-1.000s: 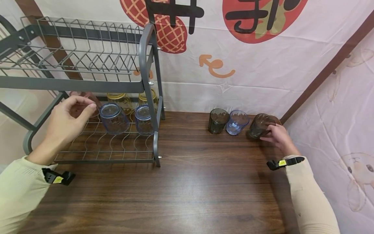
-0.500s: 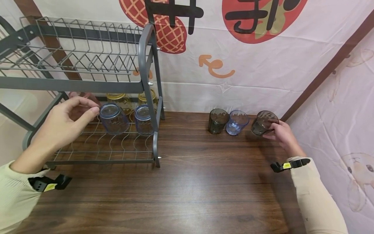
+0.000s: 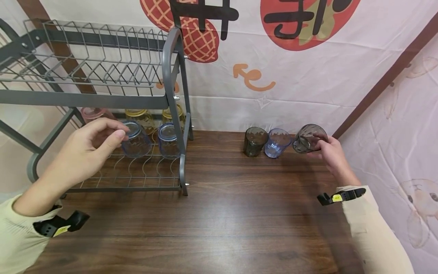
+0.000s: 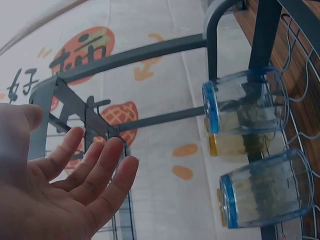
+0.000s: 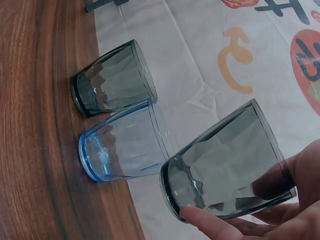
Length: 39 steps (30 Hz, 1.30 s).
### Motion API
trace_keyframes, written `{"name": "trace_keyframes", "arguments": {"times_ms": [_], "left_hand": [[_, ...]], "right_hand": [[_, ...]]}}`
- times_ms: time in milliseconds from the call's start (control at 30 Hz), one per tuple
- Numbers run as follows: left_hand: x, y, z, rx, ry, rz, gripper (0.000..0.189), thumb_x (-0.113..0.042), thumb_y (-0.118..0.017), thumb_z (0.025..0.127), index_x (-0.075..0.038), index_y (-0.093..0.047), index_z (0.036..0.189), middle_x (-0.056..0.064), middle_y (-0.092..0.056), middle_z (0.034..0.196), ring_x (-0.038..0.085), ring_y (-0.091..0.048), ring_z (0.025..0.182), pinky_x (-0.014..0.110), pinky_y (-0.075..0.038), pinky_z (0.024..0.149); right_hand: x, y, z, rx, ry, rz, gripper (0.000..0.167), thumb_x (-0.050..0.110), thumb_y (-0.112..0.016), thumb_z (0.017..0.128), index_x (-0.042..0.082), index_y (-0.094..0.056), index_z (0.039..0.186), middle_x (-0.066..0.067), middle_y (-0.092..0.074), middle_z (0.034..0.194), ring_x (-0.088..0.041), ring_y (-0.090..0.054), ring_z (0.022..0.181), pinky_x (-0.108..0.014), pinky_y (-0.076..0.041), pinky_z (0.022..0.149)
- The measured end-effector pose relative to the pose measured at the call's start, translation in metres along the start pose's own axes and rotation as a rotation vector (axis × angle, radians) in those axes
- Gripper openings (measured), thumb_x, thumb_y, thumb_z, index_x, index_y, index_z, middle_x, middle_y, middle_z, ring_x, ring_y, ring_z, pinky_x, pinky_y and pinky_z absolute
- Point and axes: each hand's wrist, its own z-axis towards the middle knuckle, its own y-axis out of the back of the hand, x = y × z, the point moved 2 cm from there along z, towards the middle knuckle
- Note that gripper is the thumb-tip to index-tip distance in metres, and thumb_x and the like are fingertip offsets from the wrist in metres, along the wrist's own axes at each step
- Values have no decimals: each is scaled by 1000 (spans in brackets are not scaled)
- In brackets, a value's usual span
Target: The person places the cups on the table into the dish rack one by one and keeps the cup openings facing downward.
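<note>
My right hand grips a smoky grey drinking glass by its side, raised and tilted above the table. In the right wrist view the fingers and thumb wrap around this grey glass. To its left a clear blue glass and another grey glass stand upright side by side. My left hand is empty, its fingers loosely bent, at the front of the rack's lower shelf. It partly overlaps an upside-down blue glass in the head view; the left wrist view shows a gap between them.
A two-tier grey metal dish rack stands on the left. Its lower shelf also bears a second blue glass, yellow glasses and a pink glass. A printed cloth hangs behind the wooden table.
My right hand has lifted and tilted the grey glass, raising it off the table. My left hand has shifted right, toward the front blue glass.
</note>
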Motion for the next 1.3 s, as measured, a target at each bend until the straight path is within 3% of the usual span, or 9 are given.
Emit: {"name": "trace_keyframes", "arguments": {"times_ms": [200,367,500,567,667,800,1000,1167,1300], "left_hand": [[-6,-3,-1,7,-9,6,16,-16,-60,104,-10,-69,115,-18,-65,99,-4,-61,78,12,-42,63],[-11,-4,-3,42,-35,28,16,-18,-59,105,-13,-69,116,-12,-66,100,4,-59,70,19,-40,56],[-18,-7,-5,80,-76,28,16,-15,-58,105,-14,-69,117,-12,-67,102,6,-61,70,21,-42,56],[-22,-9,-6,86,-98,29,15,-14,-59,104,-15,-69,116,-11,-67,102,6,-61,69,21,-42,56],[-29,-13,-7,100,-133,31,16,-13,-59,104,-16,-69,116,-8,-68,103,4,-64,74,20,-44,59],[-37,-19,-7,142,-153,35,17,-14,-59,105,-18,-68,118,-8,-66,108,3,-64,85,19,-46,67],[-44,-27,-4,200,-136,3,17,-17,-57,106,-18,-68,120,-5,-66,113,6,-66,89,21,-48,69],[-46,-38,-1,269,-101,-31,21,-20,-58,106,-16,-65,126,1,-67,121,17,-68,104,23,-50,77],[-51,-46,0,314,-85,-42,23,-23,-58,106,-16,-64,127,1,-67,125,22,-67,109,30,-52,80]], "right_hand": [[8,1,-7,-19,22,0,53,-3,-35,96,-9,-34,149,-31,-35,148,-16,-55,110,-24,-59,74],[16,0,-13,-15,40,22,53,-4,-35,94,-7,-38,147,-29,-41,145,-20,-56,116,-27,-60,78],[22,-3,-17,-8,85,92,48,-8,-33,91,2,-49,136,-14,-55,127,-22,-53,119,-27,-60,76],[24,-5,-19,-18,137,42,48,-8,-33,91,11,-54,130,-1,-59,119,-18,-53,117,-22,-58,74],[29,-8,-22,-52,216,-43,50,-8,-33,92,21,-58,124,8,-64,114,-11,-56,113,-18,-50,73],[34,-14,-25,-71,279,-90,51,-7,-31,94,16,-60,130,11,-66,114,-6,-58,113,-20,-41,73],[40,-25,-29,-52,319,-78,51,-7,-31,94,10,-60,132,8,-67,115,-6,-60,113,-19,-42,81],[43,-30,-31,-67,364,-30,46,-6,-32,96,7,-62,127,5,-68,113,-7,-61,110,-16,-43,89],[46,-33,-33,-95,385,-62,42,-4,-34,99,8,-64,125,8,-69,110,-7,-60,110,-14,-42,92]]}}
